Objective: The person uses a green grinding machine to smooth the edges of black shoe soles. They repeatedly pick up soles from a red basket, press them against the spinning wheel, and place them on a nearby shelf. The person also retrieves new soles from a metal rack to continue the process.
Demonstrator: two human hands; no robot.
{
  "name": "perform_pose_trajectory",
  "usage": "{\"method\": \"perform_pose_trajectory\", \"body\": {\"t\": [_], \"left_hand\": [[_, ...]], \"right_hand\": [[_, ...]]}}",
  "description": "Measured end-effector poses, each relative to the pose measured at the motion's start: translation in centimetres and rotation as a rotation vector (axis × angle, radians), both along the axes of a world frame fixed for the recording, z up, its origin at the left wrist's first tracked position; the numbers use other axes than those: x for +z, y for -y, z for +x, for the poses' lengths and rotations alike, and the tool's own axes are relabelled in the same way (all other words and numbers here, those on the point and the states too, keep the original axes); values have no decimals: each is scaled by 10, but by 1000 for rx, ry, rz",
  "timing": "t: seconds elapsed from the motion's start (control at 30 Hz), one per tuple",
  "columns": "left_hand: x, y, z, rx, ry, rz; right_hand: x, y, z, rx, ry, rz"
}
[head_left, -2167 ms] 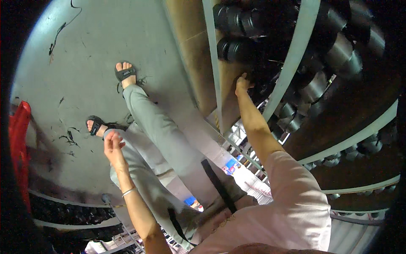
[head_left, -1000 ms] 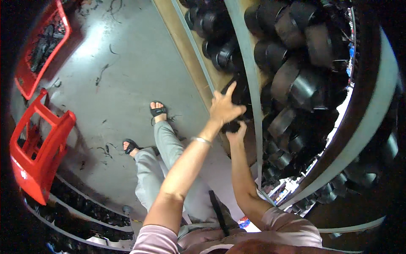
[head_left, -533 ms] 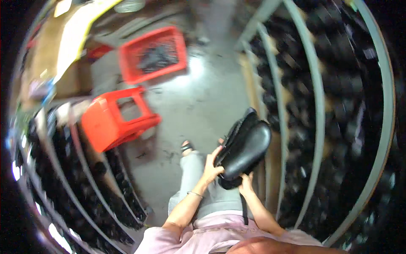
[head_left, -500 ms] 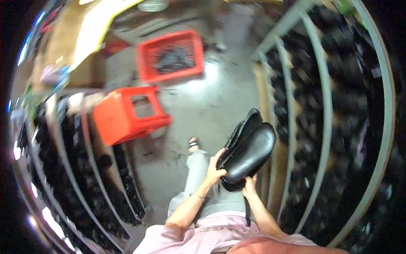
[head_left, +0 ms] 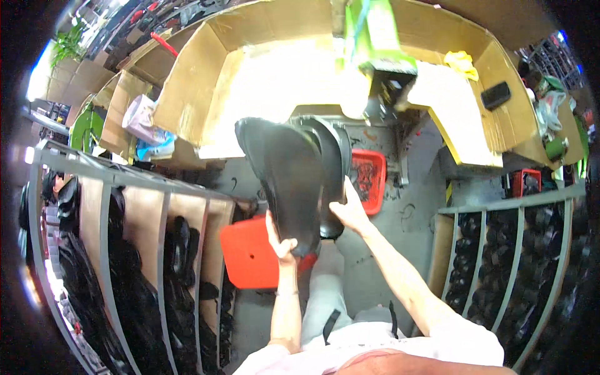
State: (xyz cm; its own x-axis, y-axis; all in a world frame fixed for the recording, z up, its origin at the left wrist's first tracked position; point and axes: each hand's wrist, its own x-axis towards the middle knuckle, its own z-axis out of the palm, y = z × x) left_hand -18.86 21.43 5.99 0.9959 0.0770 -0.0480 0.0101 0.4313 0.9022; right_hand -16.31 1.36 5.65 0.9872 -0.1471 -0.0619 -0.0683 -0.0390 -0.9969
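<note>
Two sets of black, smooth, sole-shaped pieces are in my hands in front of the bench. My left hand point(head_left: 281, 242) grips the lower end of the larger, broad black sole-shaped piece point(head_left: 290, 181), thumb on its near face. My right hand point(head_left: 351, 211) is closed on the edge of the narrower black sole-shaped pieces point(head_left: 337, 153), which stand close beside and partly behind the first. Their exact number is hidden by the overlap. Beyond them is a brightly lit workbench point(head_left: 269, 69) with cardboard walls, bearing a green and black machine point(head_left: 389, 65).
A red stool point(head_left: 247, 256) stands below my left hand, and a red crate point(head_left: 375, 200) of dark scraps sits under the bench. Racks of black pieces flank me, a left rack point(head_left: 105, 219) and a right rack point(head_left: 519, 256). A yellow cloth point(head_left: 461, 64) and phone point(head_left: 495, 95) lie on the bench.
My view has swung from the right rack and floor to the workbench. The black pieces have come up in front of me, the broad one now at left, the narrower ones at right.
</note>
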Motion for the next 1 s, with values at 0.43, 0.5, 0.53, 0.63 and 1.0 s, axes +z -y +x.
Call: {"method": "perform_pose_trajectory", "body": {"t": [0.43,0.5,0.53,0.63,1.0], "left_hand": [[2,102,389,-155,-384,-457],[2,123,376,-276,-515,-538],[-57,65,407,-503,-476,-629],[-76,101,317,-385,-404,-412],[-230,284,-118,-1076,-1060,137]], "right_hand": [[-66,18,204,-183,-65,-476],[-96,30,116,-161,-372,-218],[-128,24,65,-167,-393,-232],[-191,52,-133,-214,-830,-340],[-228,199,-571,-1772,-1216,367]]}}
